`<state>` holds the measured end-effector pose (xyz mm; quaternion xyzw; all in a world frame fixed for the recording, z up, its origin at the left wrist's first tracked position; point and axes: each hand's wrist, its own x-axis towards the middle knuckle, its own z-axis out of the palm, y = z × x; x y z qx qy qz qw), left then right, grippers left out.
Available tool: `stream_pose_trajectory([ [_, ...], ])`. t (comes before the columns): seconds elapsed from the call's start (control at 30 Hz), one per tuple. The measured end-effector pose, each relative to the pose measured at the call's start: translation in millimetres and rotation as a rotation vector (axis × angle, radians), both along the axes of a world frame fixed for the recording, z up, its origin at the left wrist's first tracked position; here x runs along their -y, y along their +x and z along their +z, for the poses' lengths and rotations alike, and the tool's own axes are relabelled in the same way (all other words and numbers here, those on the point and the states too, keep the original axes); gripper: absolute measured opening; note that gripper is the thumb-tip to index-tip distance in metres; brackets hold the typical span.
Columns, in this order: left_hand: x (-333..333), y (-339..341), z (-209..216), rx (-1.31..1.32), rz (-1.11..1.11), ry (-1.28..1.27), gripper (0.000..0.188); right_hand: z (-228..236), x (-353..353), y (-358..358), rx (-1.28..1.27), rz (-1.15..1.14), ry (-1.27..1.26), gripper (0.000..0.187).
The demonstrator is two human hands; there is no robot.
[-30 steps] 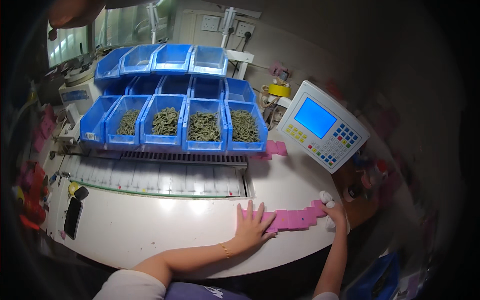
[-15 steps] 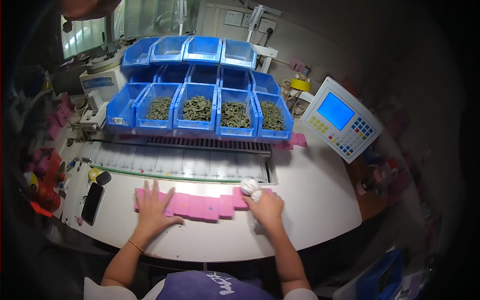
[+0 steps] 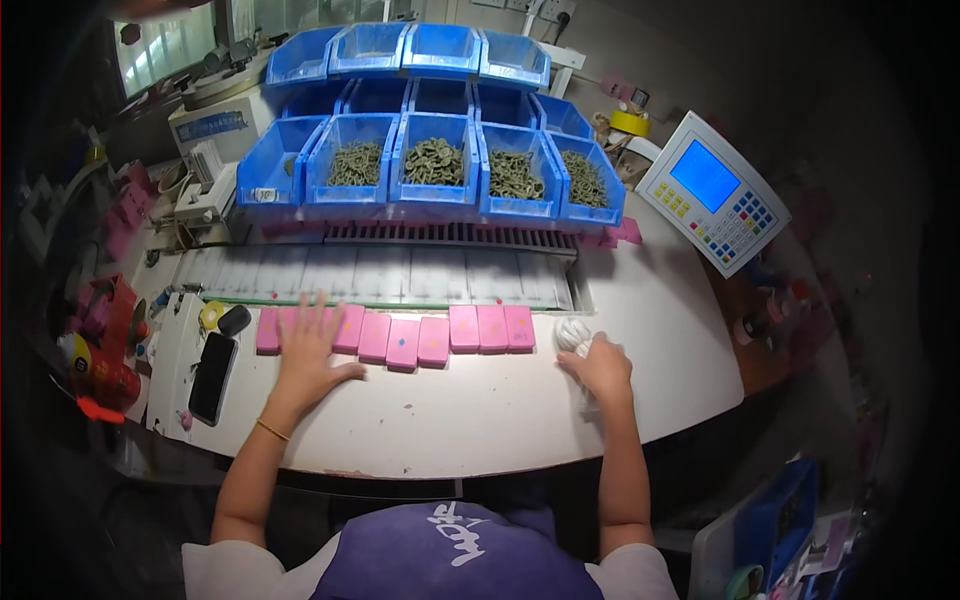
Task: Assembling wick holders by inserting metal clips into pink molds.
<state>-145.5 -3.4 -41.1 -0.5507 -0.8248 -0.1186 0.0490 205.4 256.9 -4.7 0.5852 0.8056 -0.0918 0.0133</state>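
Observation:
A row of pink rectangular blocks lies side by side on the white tabletop, their front edges uneven. Over the row's left part, my left hand is spread open, fingers pointing away and thumb out to the right. Its fingers cover some blocks; whether they press on them I cannot tell. To the right of the row, my right hand is closed round the lower part of a white, rounded, wrapped bundle. The bundle's top shows beyond the fingers, apart from the last block.
Tiered blue bins, several holding small dark green pieces, stand behind a pale lined panel. A keypad unit with blue screen is at the right. A black phone and a red container sit at the left.
My right hand has carried the white bundle rightward, off the row's right end. My left hand stays spread over the left blocks. The whole view has shifted, with the bench now higher in it.

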Motion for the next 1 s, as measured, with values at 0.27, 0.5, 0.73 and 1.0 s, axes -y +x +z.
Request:
stream_pose_trajectory([
  [0.27,-60,39,-18,-0.064,-0.237,0.128,0.095,-20,60,-87,-0.331,0.662,0.148,0.099],
  [0.5,-70,39,-17,-0.09,-0.23,0.215,0.089,-40,52,-129,-0.304,0.757,0.189,0.089],
  [0.73,-40,53,-11,0.04,-0.208,0.157,0.075,-19,24,-76,-0.341,0.651,0.156,0.107],
  [1.0,54,122,34,1.452,-0.475,-0.164,0.022,-40,-4,-35,-0.599,0.649,-0.196,0.11],
])
